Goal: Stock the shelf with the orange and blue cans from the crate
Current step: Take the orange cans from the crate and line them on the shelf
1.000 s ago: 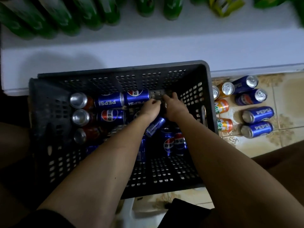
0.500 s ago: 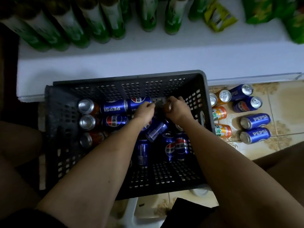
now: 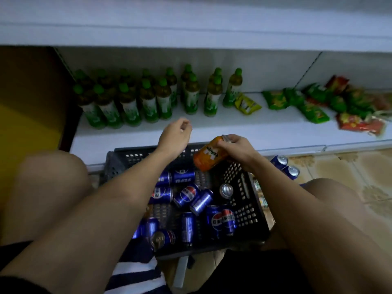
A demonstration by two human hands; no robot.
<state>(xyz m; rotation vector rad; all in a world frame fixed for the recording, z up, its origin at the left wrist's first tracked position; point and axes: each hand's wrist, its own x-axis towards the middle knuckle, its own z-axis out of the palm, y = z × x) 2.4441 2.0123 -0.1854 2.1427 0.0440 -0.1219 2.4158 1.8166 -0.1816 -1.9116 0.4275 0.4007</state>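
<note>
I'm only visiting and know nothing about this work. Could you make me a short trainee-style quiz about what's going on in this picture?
1. True or false: the right hand holds an orange can.
2. What stands at the left of the shelf? A) green-capped bottles B) blue cans C) snack packets
3. Fill in: most cans lying in the crate are ____ in colour.

Key: 1 true. 2 A: the green-capped bottles; snack packets lie to the right. 3 blue: see the blue cans. The left hand holds nothing.
</note>
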